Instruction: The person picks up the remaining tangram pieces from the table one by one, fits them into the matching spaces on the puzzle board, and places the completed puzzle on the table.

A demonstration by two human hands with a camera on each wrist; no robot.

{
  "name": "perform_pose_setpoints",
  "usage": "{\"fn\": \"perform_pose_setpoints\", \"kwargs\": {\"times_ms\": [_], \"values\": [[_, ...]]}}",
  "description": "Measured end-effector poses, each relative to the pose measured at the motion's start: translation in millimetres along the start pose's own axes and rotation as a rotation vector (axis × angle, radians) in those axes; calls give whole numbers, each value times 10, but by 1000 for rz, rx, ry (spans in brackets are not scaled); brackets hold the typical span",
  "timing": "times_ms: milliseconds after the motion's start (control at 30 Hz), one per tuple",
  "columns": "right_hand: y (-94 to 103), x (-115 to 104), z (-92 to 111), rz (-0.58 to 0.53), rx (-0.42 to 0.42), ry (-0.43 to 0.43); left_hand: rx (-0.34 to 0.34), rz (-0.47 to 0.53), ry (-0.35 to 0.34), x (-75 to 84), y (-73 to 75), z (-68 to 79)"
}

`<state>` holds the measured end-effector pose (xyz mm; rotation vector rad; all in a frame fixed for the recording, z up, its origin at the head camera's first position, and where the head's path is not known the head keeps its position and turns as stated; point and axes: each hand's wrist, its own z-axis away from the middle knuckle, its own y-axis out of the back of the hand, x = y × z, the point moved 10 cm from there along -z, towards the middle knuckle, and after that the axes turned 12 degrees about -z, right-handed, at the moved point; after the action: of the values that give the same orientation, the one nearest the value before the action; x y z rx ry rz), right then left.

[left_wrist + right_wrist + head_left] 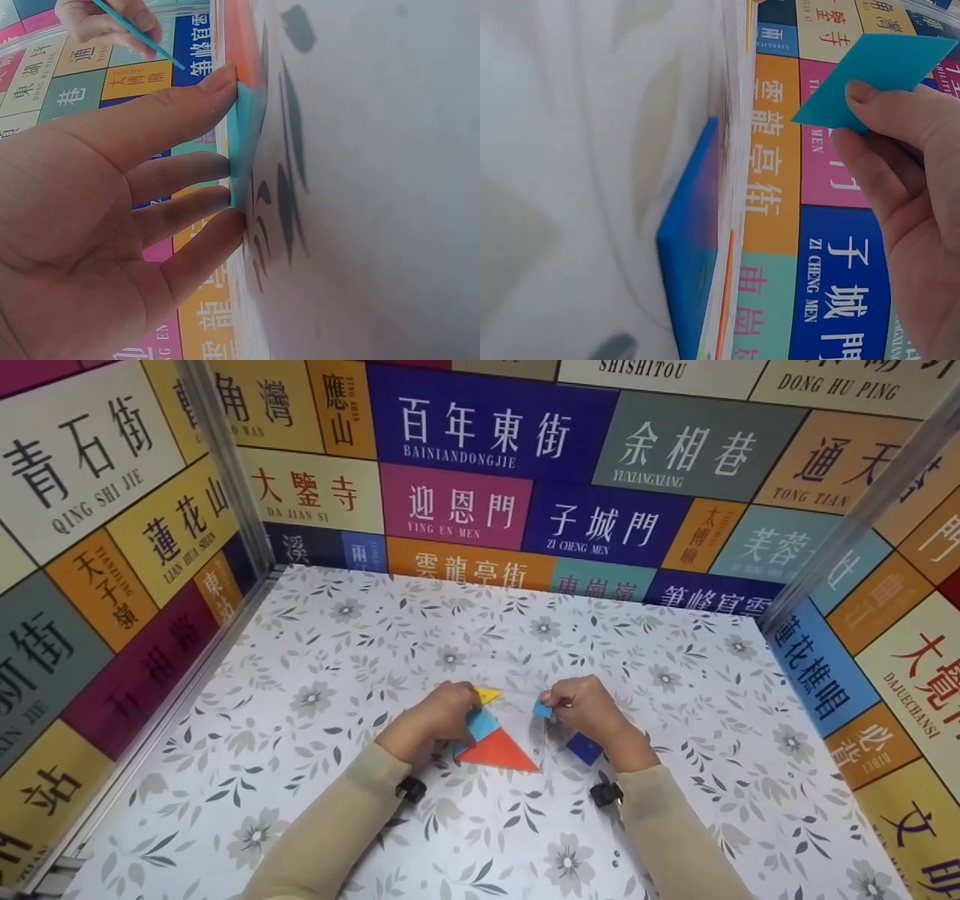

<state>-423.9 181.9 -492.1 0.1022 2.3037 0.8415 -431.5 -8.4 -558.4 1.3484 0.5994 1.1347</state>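
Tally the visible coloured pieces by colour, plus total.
Light blue: 2 (held piece, table piece)
Orange-red piece: 1
Yellow piece: 1
Dark blue piece: 1
Total: 5 visible; the left hand may hide more.

Spreads out as a broad, flat white surface (390, 645), printed all over with grey flowers (545, 628) and leafy sprays (154, 851). Carries, near the middle, an orange-red triangle (501, 752), lying flat with its longest edge toward the near side. Bears a light-blue piece (484, 723) touching the upper left edge of that triangle, partly hidden in the head view. Supports a yellow piece (489, 695) just beyond the light-blue one, likewise partly covered. Holds, farther right and apart from these, a four-sided dark-blue piece (585, 748), lying flat.
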Motion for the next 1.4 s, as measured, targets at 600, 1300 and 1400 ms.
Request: {"fn": "perform_pose_setpoints", "kwargs": {"times_ms": [600, 1300, 1400], "values": [[-442, 37, -10, 32, -341, -293, 14, -32, -21, 20, 15, -12], [-510, -32, -26, 106, -323, -211, 15, -22, -33, 12, 10, 1], [-556, 8, -12, 124, -361, -255, 5, -16, -19, -5, -1, 6]]}}
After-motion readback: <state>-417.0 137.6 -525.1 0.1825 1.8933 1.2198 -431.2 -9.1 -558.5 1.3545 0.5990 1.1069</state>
